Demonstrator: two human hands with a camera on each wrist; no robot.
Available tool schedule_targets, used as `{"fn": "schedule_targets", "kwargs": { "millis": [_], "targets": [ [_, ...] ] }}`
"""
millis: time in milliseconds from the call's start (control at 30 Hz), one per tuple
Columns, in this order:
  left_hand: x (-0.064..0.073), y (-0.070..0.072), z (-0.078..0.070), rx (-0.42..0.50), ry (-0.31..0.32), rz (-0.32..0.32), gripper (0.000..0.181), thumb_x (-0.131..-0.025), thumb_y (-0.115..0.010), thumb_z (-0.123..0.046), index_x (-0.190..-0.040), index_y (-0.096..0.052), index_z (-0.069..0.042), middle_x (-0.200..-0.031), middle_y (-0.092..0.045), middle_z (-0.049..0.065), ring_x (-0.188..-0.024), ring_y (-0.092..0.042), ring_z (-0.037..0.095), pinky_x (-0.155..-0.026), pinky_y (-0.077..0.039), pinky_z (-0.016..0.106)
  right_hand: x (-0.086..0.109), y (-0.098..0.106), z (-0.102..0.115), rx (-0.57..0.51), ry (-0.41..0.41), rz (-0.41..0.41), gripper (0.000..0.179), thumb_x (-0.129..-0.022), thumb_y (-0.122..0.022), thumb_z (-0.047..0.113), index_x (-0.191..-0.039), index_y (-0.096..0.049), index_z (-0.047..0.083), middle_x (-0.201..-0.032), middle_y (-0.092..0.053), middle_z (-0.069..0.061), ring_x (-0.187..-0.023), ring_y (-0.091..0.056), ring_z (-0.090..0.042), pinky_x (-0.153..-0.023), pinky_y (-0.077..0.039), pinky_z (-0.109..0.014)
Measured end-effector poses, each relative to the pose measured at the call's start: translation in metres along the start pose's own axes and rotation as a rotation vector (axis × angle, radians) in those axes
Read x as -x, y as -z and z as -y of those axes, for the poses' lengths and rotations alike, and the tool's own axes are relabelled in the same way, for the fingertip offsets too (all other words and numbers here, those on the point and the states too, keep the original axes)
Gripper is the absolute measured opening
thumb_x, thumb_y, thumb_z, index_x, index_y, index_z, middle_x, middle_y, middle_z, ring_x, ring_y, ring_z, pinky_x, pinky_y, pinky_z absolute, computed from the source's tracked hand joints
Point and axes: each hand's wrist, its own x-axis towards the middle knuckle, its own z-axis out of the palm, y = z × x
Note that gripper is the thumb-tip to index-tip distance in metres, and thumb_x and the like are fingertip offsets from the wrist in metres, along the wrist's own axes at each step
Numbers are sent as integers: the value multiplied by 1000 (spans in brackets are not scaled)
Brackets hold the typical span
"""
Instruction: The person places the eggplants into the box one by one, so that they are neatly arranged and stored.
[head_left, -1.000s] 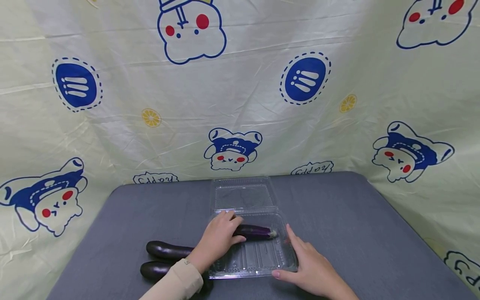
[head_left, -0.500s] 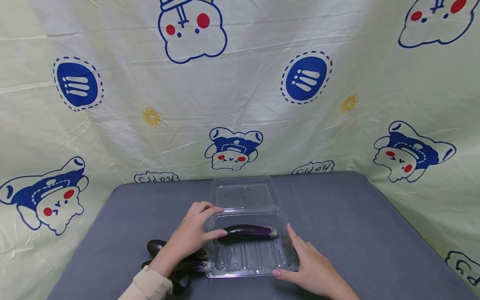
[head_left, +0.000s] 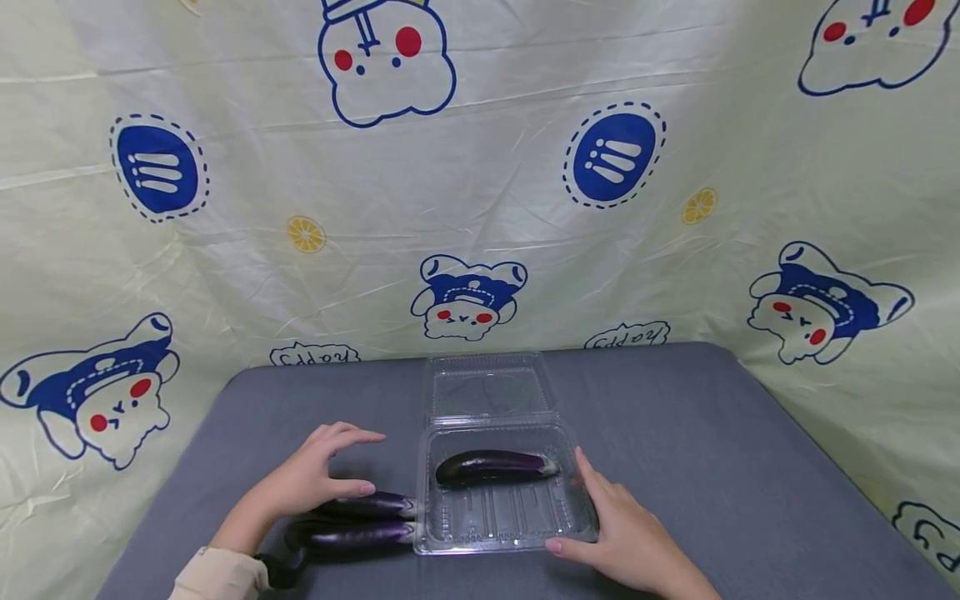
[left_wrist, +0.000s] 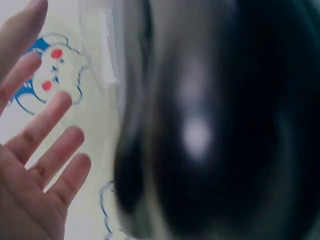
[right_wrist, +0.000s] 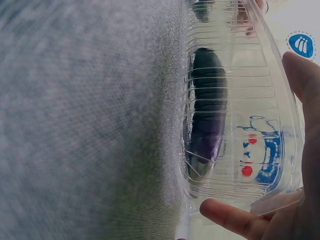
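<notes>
A clear plastic clamshell container (head_left: 506, 533) lies on the table, its lid (head_left: 487, 392) folded back flat. Inside its tray rests one dark purple eggplant (head_left: 491, 467), stem end to the right. Two more eggplants (head_left: 367, 535) lie side by side left of the tray, partly covered by my left hand (head_left: 311, 471). That hand hovers over them with fingers and thumb spread, holding nothing. Close up, a blurred glossy eggplant (left_wrist: 200, 135) fills much of the left wrist view. My right hand (head_left: 626, 529) rests against the tray's front right corner, thumb in front, a finger along the right side.
A grey cloth covers the table (head_left: 675, 442). Behind it hangs a pale curtain (head_left: 487, 200) printed with cartoon figures. A black device (head_left: 281, 571) sits under my left wrist.
My left hand has let go of the eggplant in the tray and moved left, back over the two others. The right hand has stayed at the container's corner.
</notes>
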Motion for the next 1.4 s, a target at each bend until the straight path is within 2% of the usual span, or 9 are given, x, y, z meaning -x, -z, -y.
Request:
{"fn": "schedule_targets", "kwargs": {
  "millis": [233, 433, 733, 967, 1133, 1400],
  "targets": [
    [8, 1, 17, 24, -12, 66, 61, -83, -77, -43, -136, -60, -17, -125, -62, 7, -114, -51, 28, -93, -44, 53, -1, 0, -1, 0, -16, 13, 123, -71, -69, 77, -161, -6, 24, -148, -49, 5, -129, -51, -30, -83, -50, -54],
    [10, 0, 23, 39, -13, 89, 63, -81, -79, -43, -135, -61, -15, -122, -63, 9, -111, -53, 31, -91, -44, 52, 0, 1, 0, 4, -9, 15, 123, -71, -70, 76, -161, -6, 23, -149, -49, 4, -129, -51, -32, -82, -50, -55],
    [12, -4, 30, 96, -64, 133, 55, -84, -77, -37, -131, -63, -10, -117, -64, 11, -109, -62, 29, -94, -50, 37, 0, 2, 1, 11, 11, 0, 122, -72, -70, 75, -161, -7, 21, -147, -50, 5, -127, -52, -29, -82, -51, -53],
    [12, -7, 31, 59, -48, 106, 44, -88, -74, -37, -125, -68, -13, -108, -68, 5, -99, -63, 16, -85, -50, 31, 0, 2, 2, 14, 9, -1, 122, -72, -69, 77, -161, -7, 21, -147, -50, 6, -127, -52, -29, -82, -51, -53],
    [14, -8, 32, 34, -46, 82, 38, -90, -72, -37, -121, -70, -14, -105, -70, 2, -98, -64, 12, -84, -51, 31, 0, 2, 2, 17, 5, 3, 123, -71, -69, 77, -161, -6, 22, -146, -50, 6, -126, -53, -29, -81, -50, -54],
    [14, -6, 28, 45, -40, 142, 33, -92, -68, -40, -117, -73, -18, -106, -69, -5, -99, -61, 6, -86, -49, 28, 1, 1, 2, 15, 5, -1, 123, -71, -69, 77, -161, -6, 21, -146, -50, 5, -127, -52, -29, -82, -50, -54]
  ]
}}
